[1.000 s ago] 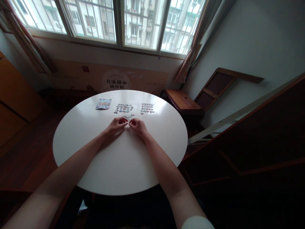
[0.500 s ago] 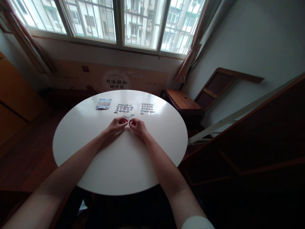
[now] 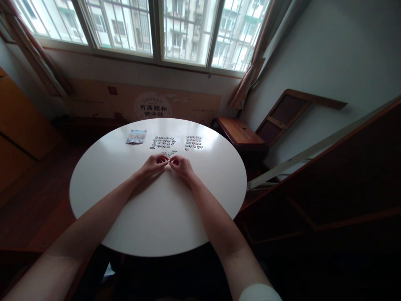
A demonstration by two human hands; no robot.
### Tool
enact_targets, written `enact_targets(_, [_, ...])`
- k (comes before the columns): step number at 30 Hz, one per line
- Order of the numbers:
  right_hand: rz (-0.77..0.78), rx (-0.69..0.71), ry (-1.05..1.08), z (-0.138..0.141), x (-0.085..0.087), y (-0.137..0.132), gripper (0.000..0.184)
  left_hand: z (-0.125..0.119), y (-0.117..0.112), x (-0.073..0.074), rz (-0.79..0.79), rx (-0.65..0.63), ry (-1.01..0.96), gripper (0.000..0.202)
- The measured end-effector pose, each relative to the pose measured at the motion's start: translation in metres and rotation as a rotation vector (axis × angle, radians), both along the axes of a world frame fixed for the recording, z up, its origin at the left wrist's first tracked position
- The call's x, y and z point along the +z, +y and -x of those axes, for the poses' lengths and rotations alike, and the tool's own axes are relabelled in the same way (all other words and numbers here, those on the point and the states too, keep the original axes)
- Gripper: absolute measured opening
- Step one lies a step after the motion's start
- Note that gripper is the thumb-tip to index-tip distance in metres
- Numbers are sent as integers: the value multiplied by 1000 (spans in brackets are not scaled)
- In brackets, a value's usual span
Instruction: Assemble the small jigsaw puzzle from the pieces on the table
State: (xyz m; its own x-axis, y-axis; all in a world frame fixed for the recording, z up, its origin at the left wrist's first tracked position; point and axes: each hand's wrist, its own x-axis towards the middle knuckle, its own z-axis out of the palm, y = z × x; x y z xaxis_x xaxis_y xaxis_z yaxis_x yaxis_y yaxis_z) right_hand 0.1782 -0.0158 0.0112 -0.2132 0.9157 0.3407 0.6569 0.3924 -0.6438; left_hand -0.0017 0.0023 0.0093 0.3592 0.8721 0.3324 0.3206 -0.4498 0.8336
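Note:
My left hand [image 3: 155, 164] and my right hand [image 3: 181, 165] meet over the middle of the white round table, fingertips nearly touching. Both are closed in a pinch at a small jigsaw piece [image 3: 169, 161], mostly hidden by the fingers. Just beyond them lies a small cluster of jigsaw pieces [image 3: 168, 154]. Farther back, more jigsaw pieces are laid out in a loose frame-like group [image 3: 163, 146] on the left. Another group of pieces [image 3: 194, 142] stands in neat rows on the right. A colourful picture sheet [image 3: 136, 136] lies at the back left.
The white table [image 3: 156, 225] has a rounded edge all about. A wooden stool or bench [image 3: 240, 130] stands beyond its right side, near a folded wooden frame [image 3: 285, 110] against the wall. A barred window [image 3: 184, 33] is ahead.

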Motion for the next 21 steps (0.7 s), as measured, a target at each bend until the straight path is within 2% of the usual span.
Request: enact_targets(21, [6,-6,-11,0,-1,1,13,-1,-3,3,27,-14,-15,35])
